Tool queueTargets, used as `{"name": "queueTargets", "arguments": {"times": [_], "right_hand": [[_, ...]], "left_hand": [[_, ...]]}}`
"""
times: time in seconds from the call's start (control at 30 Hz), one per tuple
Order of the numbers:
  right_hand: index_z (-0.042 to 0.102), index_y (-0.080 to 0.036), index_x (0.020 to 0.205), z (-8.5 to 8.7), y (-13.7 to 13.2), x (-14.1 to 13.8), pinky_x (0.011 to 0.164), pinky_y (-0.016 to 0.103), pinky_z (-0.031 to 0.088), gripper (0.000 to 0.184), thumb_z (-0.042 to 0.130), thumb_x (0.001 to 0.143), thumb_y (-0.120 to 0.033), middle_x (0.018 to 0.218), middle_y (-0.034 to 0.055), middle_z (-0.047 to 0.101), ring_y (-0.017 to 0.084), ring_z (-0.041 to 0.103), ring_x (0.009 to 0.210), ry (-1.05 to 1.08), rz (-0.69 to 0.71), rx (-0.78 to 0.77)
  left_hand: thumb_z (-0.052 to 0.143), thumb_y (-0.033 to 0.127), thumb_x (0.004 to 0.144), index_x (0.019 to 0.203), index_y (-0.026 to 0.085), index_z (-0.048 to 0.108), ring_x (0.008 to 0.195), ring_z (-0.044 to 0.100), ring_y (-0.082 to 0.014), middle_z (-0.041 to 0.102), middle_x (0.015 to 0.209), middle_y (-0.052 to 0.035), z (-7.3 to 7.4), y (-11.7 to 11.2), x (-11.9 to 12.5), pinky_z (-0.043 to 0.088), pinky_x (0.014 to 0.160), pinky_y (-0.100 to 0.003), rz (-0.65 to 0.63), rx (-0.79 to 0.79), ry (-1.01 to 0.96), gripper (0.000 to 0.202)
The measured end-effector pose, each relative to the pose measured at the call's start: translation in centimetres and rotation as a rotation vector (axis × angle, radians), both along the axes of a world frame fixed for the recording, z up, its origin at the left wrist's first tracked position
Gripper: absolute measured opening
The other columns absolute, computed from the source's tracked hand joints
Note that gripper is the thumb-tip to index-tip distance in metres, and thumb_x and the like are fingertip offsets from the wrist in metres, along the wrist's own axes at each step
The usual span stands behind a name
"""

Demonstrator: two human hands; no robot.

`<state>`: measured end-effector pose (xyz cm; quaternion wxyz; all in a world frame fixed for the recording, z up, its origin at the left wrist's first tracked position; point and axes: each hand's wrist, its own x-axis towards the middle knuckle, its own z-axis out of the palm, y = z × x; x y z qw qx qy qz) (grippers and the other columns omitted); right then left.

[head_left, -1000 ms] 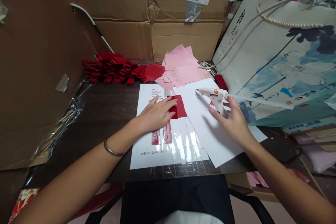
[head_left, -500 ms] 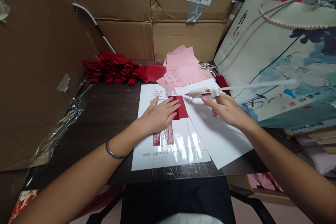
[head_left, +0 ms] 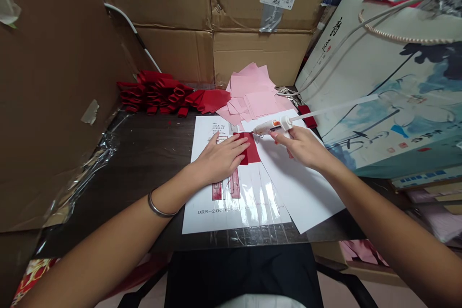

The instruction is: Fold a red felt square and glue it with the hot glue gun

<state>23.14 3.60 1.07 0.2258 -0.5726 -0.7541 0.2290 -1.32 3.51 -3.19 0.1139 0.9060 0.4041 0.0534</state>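
At the centre of the frame, on the desk (head_left: 151, 154), our left hand (head_left: 222, 159) lies open and flat, its fingers pressing a red square (head_left: 249, 151) against a printed sheet (head_left: 207, 214); the square looks thin, light and soft, so we would pin it flat. Just right, our right hand (head_left: 303, 147) closes around a hot glue gun (head_left: 270, 127), light plastic best held by its body, nozzle just above the square

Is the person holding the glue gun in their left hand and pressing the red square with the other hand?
No, the glue gun is in the right hand, not the left, as the head view shows. The left hand is pressing the red square.
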Motion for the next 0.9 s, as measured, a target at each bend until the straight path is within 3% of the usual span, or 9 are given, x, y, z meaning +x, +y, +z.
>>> {"name": "queueTargets", "arguments": {"times": [0.1,0.2,0.47,0.67,0.9], "right_hand": [[0.07,-0.021,0.093,0.6,0.0,-0.3,0.058,0.035,0.042,0.044,0.042,0.094,-0.054,0.069,0.0065,0.065,0.021,0.059,0.061,-0.064,-0.043,-0.089],[0.068,-0.02,0.097,1.2,-0.1,-0.7,0.06,0.035,0.04,0.044,0.04,0.094,-0.054,0.069,0.0056,0.063,0.021,0.057,0.06,-0.113,-0.048,-0.128],[0.068,-0.02,0.104,1.3,0.0,-0.9,0.064,0.035,0.04,0.045,0.037,0.095,-0.053,0.066,0.0043,0.061,0.021,0.057,0.062,-0.169,-0.029,-0.104],[0.067,-0.02,0.106,1.0,0.0,-0.8,0.071,0.036,0.042,0.043,0.039,0.094,-0.05,0.084,0.0083,0.067,0.025,0.061,0.079,-0.17,-0.014,-0.038],[0.067,-0.019,0.095,1.0,0.0,-0.9,0.063,0.034,0.038,0.044,0.038,0.094,-0.053,0.073,0.0068,0.062,0.022,0.055,0.068,-0.224,-0.053,-0.053]], "left_hand": [[0.029,0.032,0.101,0.147,0.026,0.036,0.147,0.026,-0.0213,0.033,0.157,-0.0008,0.1,-0.1,0.1,0.008,0.12,-0.055,0.008,-0.003,0.017,0.047],[0.029,0.031,0.101,0.148,0.025,0.034,0.147,0.026,-0.0208,0.032,0.157,0.0,0.3,-0.1,0.2,0.009,0.12,-0.056,0.02,-0.009,0.021,0.048],[0.03,0.031,0.1,0.148,0.025,0.033,0.146,0.027,-0.0215,0.033,0.157,-0.0002,0.3,-0.1,0.2,0.011,0.119,-0.058,0.024,-0.016,0.007,0.048],[0.03,0.03,0.1,0.147,0.024,0.036,0.146,0.028,-0.0216,0.034,0.156,-0.0008,0.4,-0.2,0.2,0.01,0.12,-0.057,0.03,-0.013,0.002,0.047],[0.03,0.03,0.1,0.147,0.023,0.035,0.146,0.028,-0.0216,0.033,0.156,-0.0004,0.6,-0.2,0.3,0.012,0.119,-0.06,0.029,-0.018,0.02,0.048]]}}
